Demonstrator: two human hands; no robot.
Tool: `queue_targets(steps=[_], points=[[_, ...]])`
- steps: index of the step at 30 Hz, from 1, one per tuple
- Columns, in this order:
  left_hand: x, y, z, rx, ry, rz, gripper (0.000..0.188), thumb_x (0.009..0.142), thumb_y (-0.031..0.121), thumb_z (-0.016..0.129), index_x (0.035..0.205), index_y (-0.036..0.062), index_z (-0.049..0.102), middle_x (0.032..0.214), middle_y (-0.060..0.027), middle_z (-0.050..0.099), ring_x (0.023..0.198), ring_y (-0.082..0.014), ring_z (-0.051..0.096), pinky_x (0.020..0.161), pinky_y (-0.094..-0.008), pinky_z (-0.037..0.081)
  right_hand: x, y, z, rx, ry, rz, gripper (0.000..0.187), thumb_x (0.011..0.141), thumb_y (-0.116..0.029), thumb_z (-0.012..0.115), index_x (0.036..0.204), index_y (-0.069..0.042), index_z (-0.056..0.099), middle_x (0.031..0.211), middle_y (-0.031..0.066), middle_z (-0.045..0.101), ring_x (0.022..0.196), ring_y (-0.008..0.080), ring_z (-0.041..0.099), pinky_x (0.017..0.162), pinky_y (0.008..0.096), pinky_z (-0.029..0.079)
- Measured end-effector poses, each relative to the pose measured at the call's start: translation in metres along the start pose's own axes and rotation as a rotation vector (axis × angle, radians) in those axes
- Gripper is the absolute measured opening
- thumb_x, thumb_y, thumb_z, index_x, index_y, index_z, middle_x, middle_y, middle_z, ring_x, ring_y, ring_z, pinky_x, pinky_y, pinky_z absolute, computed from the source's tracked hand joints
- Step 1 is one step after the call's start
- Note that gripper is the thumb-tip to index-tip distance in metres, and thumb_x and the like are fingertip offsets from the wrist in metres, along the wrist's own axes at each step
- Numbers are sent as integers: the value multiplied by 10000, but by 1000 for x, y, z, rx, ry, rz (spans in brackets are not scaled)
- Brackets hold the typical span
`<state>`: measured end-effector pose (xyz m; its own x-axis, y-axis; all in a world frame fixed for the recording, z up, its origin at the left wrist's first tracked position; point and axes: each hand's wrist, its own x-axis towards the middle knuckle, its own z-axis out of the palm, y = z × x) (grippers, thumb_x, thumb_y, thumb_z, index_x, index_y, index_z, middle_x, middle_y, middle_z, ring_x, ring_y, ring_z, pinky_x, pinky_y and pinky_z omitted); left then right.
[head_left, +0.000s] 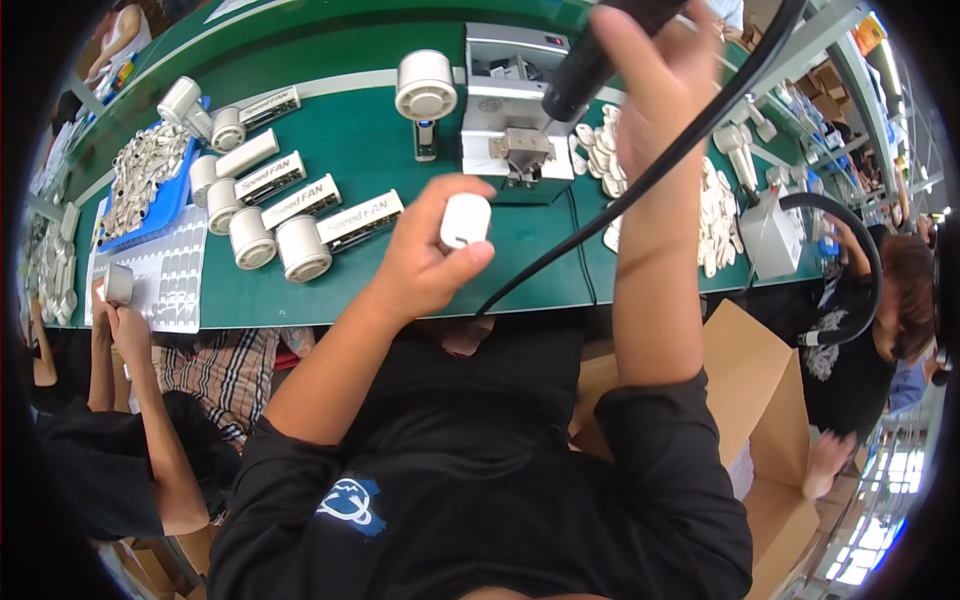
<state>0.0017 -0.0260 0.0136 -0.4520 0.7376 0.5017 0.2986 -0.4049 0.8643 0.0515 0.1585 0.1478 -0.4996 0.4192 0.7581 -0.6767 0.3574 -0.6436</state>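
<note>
The left grip (425, 255) was wrapped around a white rounded plastic housing (466, 218), holding it over the near side of the green desk (525, 232), while the right grip (668, 95), blurred, was closed around a black cylindrical tool (592, 68) by the right side of a metal-faced machine (490, 110). A white handheld fan (424, 82) stood just left of that machine, more white fans (303, 248) lay farther left, and loose white parts (716, 215) were spread to the right.
</note>
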Motion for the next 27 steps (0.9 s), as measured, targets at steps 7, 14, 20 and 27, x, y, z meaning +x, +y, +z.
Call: queue_targets(steps=[7, 14, 20, 27], points=[[5, -12, 9, -90, 192, 22, 431, 828, 256, 636, 1134, 35, 427, 828, -18, 518, 708, -66, 465, 605, -217, 404, -16, 34, 14, 104, 118, 269, 326, 766, -73, 663, 1038, 17, 508, 661, 84, 562, 558, 172, 554, 553, 285, 446], [5, -15, 14, -59, 207, 16, 430, 822, 262, 649, 1116, 30, 437, 805, -1, 483, 679, -55, 425, 576, -207, 372, -32, 52, 10, 141, 113, 313, 216, 777, -66, 634, 945, 5, 518, 634, 77, 553, 541, 166, 551, 528, 280, 443], [6, -17, 15, -27, 241, 59, 423, 818, 265, 650, 1105, 28, 448, 795, 5, 471, 676, -54, 416, 557, -206, 357, -42, 37, 6, 98, 25, 436, 241, 782, -56, 614, 989, 4, 509, 625, 69, 547, 539, 162, 548, 524, 284, 451], [8, -13, 18, 31, 203, -11, 420, 802, 249, 660, 1103, 36, 458, 802, -25, 498, 658, -78, 447, 550, -218, 381, -27, -34, 29, 412, 127, 305, 352, 802, -110, 613, 1085, 15, 446, 689, 72, 527, 564, 174, 550, 553, 304, 477]])
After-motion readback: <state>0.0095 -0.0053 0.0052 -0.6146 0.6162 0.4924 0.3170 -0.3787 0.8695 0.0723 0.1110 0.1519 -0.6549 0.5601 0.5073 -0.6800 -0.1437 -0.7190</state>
